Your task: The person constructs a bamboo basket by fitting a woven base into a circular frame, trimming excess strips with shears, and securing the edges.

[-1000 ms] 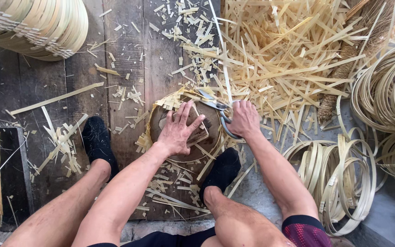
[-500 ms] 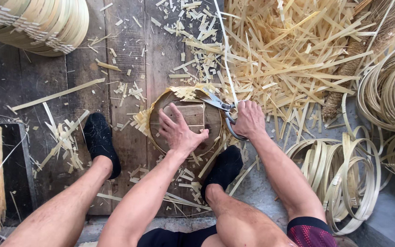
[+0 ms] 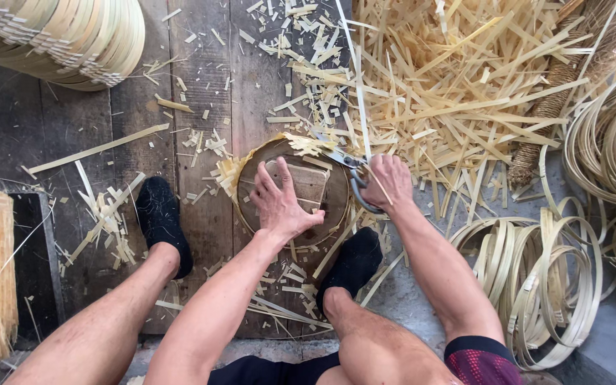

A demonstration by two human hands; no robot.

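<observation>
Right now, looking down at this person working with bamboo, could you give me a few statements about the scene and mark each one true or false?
1. The left hand lies flat on the round woven piece. True.
2. The right hand holds a hammer. False: it grips scissors, blades pointing toward the round piece's rim.
3. Both feet are bare. False: the person wears black socks.
4. Coiled bamboo hoops lie beside the person's right leg. True.
5. The floor ahead is swept clean. False: a heap of bamboo strips and offcuts covers it.
</observation>
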